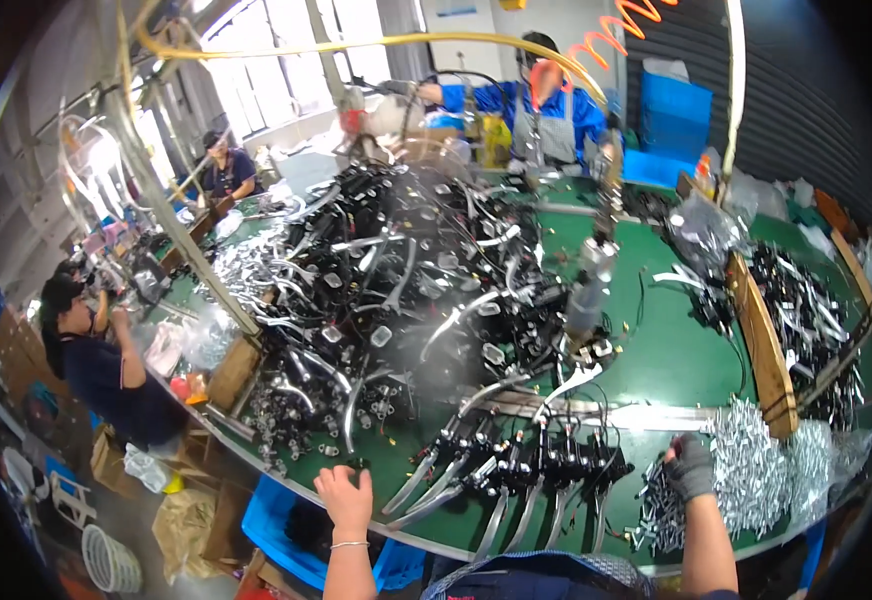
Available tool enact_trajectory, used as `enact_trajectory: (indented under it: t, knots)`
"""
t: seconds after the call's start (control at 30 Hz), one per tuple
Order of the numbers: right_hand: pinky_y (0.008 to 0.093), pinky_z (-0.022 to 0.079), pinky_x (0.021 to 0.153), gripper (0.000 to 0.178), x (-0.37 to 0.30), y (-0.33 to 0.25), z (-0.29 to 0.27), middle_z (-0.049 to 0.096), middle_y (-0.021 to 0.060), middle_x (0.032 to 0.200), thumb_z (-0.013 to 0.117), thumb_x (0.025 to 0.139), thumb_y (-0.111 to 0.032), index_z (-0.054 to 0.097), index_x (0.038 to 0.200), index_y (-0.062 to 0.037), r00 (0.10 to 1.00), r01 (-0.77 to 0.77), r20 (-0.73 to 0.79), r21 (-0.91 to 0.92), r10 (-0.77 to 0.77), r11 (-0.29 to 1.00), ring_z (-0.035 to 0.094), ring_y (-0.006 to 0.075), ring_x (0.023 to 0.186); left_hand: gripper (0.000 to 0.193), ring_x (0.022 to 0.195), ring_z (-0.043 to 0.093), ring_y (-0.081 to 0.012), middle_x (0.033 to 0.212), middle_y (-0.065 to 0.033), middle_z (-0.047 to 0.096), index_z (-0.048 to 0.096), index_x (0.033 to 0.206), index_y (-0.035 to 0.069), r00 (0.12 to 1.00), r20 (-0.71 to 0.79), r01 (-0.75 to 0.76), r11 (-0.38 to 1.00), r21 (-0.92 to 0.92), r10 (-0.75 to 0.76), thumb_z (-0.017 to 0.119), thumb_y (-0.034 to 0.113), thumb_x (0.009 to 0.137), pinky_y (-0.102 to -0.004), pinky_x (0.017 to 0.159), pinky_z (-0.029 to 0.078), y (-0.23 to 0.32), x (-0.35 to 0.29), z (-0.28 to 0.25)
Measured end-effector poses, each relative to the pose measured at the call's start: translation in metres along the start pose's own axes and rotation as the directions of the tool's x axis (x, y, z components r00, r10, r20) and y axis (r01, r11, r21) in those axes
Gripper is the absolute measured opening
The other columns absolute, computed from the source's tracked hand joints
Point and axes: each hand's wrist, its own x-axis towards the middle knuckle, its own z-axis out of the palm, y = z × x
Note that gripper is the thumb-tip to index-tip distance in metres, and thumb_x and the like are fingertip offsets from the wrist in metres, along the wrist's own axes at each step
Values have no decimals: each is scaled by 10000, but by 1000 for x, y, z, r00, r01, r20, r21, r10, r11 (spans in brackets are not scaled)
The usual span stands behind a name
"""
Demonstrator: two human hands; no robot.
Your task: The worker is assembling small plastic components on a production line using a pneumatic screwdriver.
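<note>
My left hand (346, 495), bare with a band at the wrist, is at the table's front edge with its fingers apart and slightly bent. Just beyond it lies a heap of small metal clamps (291, 425). My right hand (691, 470) wears a dark grey glove and rests at a pile of silvery screws (751, 460); its fingers are curled, and whatever they hold is hidden. Between my hands, a row of brake levers (526, 500) with black housings lies side by side, silver handles toward me. A hanging power screwdriver (588, 285) is beyond them.
A big heap of black-and-silver levers (396, 260) covers the table's middle and left. A wooden divider (761, 345) separates more levers on the right. A blue bin (281, 535) sits below the front edge. Co-workers stand across and at the left; hoses hang overhead.
</note>
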Motion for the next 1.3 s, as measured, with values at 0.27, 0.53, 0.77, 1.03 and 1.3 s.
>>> enact_trajectory:
  t: [0.27, 0.53, 0.77, 1.03, 1.3]
  knots:
    - [398, 463, 706, 265, 21, -29, -43, 606, 170, 865, 521, 796, -308, 610, 875, -71, 982, -173, 61, -64, 177, 983, 583, 343, 821, 343, 838, 495, -347, 896, -152, 513, 554, 1007, 60, 991, -121, -41, 997, 70, 50, 605, 323, 793, -435, 740, 402, 13, 18, 6]
    - [407, 465, 754, 262, -1, 8, -50, 610, 157, 925, 526, 781, -282, 621, 960, -116, 991, -82, -96, 125, 94, 989, 591, 314, 842, 283, 820, 521, -329, 909, -150, 531, 575, 1022, 38, 987, 126, -107, 992, 73, 97, 572, 237, 822, -402, 718, 423, 19, 30, 29]
    - [405, 468, 758, 228, -1, -34, -39, 608, 168, 877, 599, 775, -249, 622, 918, -73, 926, 58, 374, -259, 44, 964, 589, 333, 871, 188, 804, 534, -273, 898, -137, 526, 580, 917, 3, 993, 74, -73, 979, -192, 89, 625, 121, 778, -354, 726, 440, -12, 16, 10]
    - [421, 465, 681, 172, -7, -1, -29, 608, 165, 832, 654, 735, -195, 605, 839, -69, 952, 147, 304, -345, -38, 927, 589, 335, 796, 418, 835, 491, -327, 838, -141, 537, 594, 834, 29, 986, -168, 18, 996, 82, -4, 731, 380, 653, -407, 771, 397, 5, 12, 21]
    - [394, 468, 685, 202, 11, -2, -16, 608, 135, 828, 648, 746, -181, 585, 897, -64, 936, 192, 347, -390, -49, 900, 588, 299, 780, 322, 844, 474, -312, 856, -128, 512, 600, 840, 43, 982, -154, 129, 987, 94, -114, 708, 311, 699, -396, 777, 391, 3, 11, 13]
